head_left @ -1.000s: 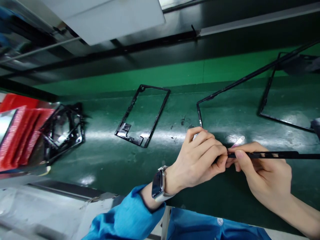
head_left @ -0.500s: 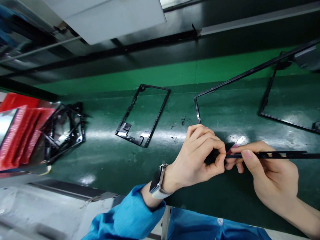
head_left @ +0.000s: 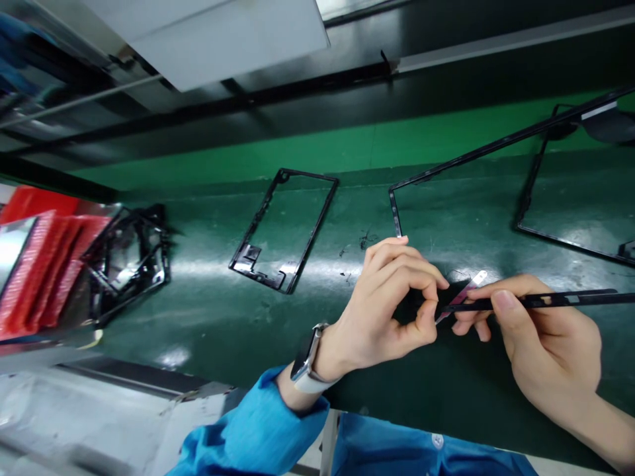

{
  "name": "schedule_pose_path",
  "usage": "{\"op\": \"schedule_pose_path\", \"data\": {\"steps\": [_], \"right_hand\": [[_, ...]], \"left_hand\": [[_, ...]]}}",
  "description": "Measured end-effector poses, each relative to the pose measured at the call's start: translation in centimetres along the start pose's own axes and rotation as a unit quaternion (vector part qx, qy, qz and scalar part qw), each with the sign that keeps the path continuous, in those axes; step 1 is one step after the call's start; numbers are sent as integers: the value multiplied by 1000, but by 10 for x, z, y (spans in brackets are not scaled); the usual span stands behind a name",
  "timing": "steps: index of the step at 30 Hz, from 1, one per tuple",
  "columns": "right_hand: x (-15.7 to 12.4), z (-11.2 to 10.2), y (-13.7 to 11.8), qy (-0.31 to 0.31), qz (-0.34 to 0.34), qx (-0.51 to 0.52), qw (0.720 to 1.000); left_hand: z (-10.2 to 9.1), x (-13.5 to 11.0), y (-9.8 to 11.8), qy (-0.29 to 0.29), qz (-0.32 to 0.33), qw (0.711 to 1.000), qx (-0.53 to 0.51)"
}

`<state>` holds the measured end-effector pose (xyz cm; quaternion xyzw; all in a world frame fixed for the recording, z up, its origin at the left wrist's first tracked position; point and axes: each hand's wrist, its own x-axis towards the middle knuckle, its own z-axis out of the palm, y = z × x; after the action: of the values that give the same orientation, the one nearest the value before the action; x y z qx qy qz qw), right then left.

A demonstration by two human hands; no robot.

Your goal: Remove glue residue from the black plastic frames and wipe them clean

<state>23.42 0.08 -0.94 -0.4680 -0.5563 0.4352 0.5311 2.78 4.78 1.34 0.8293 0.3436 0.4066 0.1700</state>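
My right hand (head_left: 550, 330) pinches a slim black device frame (head_left: 575, 299) between thumb and fingers along its near long side. The frame is raised, and its far long side runs toward the upper right. My left hand (head_left: 389, 301), wearing a watch (head_left: 308, 360), is beside the frame's left corner. Its thumb and index finger are curled into a pinch, and whatever lies between them is hidden. Part of the frame's short side disappears behind this hand. A thin pink and silver strip (head_left: 473, 283) shows behind the frame, between both hands; its kind is unclear.
Another black frame (head_left: 317, 228) lies on the green bench (head_left: 198, 317) left of my hands. A further frame (head_left: 570, 246) is at right. Stacked frames (head_left: 131, 254) sit beside red bubble-wrap packs (head_left: 54, 271) at far left. Dark threads (head_left: 366, 239) lie mid-bench. A white panel (head_left: 238, 46) overhangs.
My left fingertips have drawn slightly left, off the frame's near corner. My right hand has shifted a little right with the frame, whose near side tilts slightly. More of the pink strip shows.
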Motion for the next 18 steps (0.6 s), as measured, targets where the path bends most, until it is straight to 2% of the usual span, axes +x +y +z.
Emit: {"op": "schedule_pose_path", "data": {"steps": [4,11,18], "right_hand": [[1,0,-1,-3,-5,1,1000],[4,1,-4,-14,-68,-74,995],[2,0,-3,-10,-47,-62,997]], "left_hand": [[-2,0,-1,-5,1,1000,9],[4,-4,-1,-2,27,1000,0],[5,-5,0,-34,18,999,0]]}}
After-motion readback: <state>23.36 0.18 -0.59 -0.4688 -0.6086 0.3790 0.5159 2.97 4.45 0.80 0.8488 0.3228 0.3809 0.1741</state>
